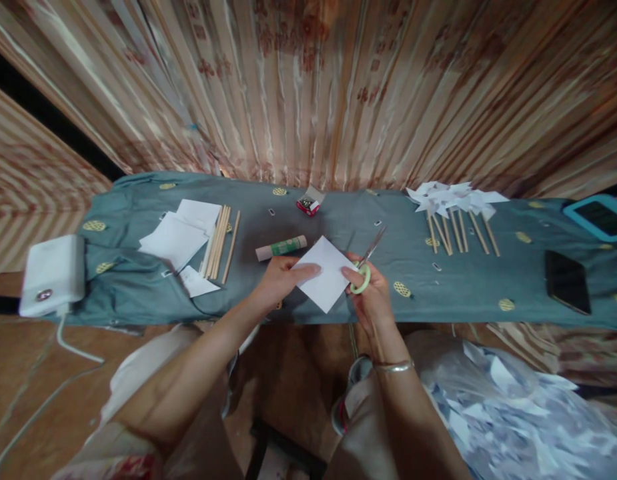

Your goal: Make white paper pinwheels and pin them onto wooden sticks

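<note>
Between my two hands is a square white sheet of paper (pixel 326 283), turned corner-up like a diamond, with faint crease lines. My left hand (pixel 283 280) pinches its left corner, thumb on top. My right hand (pixel 371 293) grips the right corner and also holds scissors (pixel 361 277) with pale green handles, their blades pointing away up and right. Just beyond my left hand lies a green and white glue stick (pixel 282 248). Farther back is a small red box (pixel 309 203), open, with small dark pieces inside.
White paper squares (pixel 175 240) and thin wooden sticks (pixel 219 243) lie at left, near a white box with a cable (pixel 55 275). Paper pinwheels on sticks (pixel 451 200) lie at right, with a black phone (pixel 567 281) and blue-framed device (pixel 599 218). A bag of paper pieces (pixel 508 407) sits lower right.
</note>
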Available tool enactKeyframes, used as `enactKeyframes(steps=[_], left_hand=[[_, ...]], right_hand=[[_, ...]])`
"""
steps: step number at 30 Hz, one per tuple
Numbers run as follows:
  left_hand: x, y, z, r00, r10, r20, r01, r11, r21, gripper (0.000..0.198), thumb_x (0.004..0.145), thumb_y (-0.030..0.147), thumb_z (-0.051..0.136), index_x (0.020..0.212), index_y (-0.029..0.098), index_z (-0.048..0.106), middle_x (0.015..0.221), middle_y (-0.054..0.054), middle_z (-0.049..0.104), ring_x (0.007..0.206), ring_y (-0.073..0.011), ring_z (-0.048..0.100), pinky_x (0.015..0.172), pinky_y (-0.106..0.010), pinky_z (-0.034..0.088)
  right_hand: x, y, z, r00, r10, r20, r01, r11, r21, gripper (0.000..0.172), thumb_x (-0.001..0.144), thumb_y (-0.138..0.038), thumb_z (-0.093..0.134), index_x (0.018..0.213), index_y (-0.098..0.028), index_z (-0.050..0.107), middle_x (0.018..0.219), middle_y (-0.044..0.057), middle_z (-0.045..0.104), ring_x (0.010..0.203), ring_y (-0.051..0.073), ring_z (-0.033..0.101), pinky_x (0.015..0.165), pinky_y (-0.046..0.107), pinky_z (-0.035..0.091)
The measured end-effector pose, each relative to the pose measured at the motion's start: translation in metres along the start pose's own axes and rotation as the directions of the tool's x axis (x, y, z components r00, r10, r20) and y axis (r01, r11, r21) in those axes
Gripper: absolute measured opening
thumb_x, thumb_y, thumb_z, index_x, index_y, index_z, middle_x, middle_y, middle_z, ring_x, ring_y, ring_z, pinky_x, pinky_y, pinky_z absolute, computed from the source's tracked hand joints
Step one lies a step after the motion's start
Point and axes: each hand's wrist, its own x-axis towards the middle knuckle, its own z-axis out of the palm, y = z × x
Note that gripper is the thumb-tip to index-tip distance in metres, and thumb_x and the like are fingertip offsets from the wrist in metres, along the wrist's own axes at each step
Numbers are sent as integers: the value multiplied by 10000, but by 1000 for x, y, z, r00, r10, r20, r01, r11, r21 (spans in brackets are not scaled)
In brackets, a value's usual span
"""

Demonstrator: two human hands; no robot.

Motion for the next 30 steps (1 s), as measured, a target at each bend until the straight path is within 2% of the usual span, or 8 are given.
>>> enactKeyframes(steps=[3, 6, 11, 14, 16, 21, 24, 30], left_hand=[[-5, 5, 11, 998, 7, 64, 6, 981, -193, 360, 562, 406, 855, 740, 114, 743, 728, -74, 732, 681, -176, 659, 645, -264, 507], [-11, 3, 25, 994, -23, 104, 59, 930, -363, 432, 567, 398, 868, 871, 124, 732, 905, -102, 757, 828, -221, 695, 750, -318, 548], [-11, 2, 33, 998, -61, -14, 47, 887, -460, 399, 680, 332, 814, 993, 134, 664, 952, -105, 755, 880, -244, 709, 821, -383, 562], [-8, 11, 23, 997, -28, -79, -14, 871, -491, 351, 722, 308, 777, 1002, 142, 646, 954, -90, 753, 901, -233, 710, 839, -377, 564], [-7, 18, 15, 992, 7, -126, -70, 864, -499, 335, 726, 308, 773, 990, 147, 645, 963, -81, 751, 910, -223, 708, 832, -357, 564], [-10, 26, 1, 985, 70, -158, -141, 854, -501, 353, 739, 352, 766, 980, 129, 637, 945, -92, 746, 868, -217, 710, 787, -340, 570], [-14, 27, 1, 988, 51, -144, -119, 848, -517, 340, 770, 340, 742, 1018, 134, 630, 966, -97, 745, 898, -223, 711, 813, -358, 571], [-19, 29, 5, 988, 29, -149, -106, 835, -540, 305, 822, 268, 694, 1072, 112, 616, 937, -97, 746, 848, -216, 717, 819, -381, 582]], right_hand=[[4, -6, -1, 998, -10, -54, 13, 998, 56, 429, 506, -272, 856, 882, -216, 659, 674, -69, 624, 522, 70, 515, 427, 184, 369], [6, -11, 2, 997, -6, -72, 15, 993, 118, 455, 469, -249, 870, 874, -212, 666, 691, -61, 635, 525, 67, 512, 421, 179, 359], [2, -8, 9, 999, -38, -33, 41, 993, 115, 459, 487, -391, 874, 856, -214, 665, 652, -61, 602, 513, 65, 494, 432, 186, 370], [-10, -4, 9, 994, -67, 90, 66, 998, 10, 478, 572, -527, 819, 897, -211, 666, 686, -30, 636, 577, 97, 546, 462, 201, 385], [-21, -1, 7, 976, -55, 211, 85, 987, -133, 462, 635, -528, 791, 949, -210, 675, 746, -2, 680, 621, 112, 563, 494, 212, 399], [-45, 8, 7, 884, 88, 459, 59, 953, -297, 429, 662, -507, 792, 958, -212, 695, 733, -2, 672, 613, 114, 558, 572, 239, 436], [-50, 14, 9, 844, 148, 516, 28, 947, -319, 420, 654, -527, 792, 912, -208, 703, 668, -19, 619, 576, 105, 526, 549, 235, 415], [-47, 17, 11, 820, 193, 538, 3, 940, -342, 428, 647, -546, 789, 894, -205, 714, 627, -26, 574, 554, 99, 487, 530, 231, 381]])
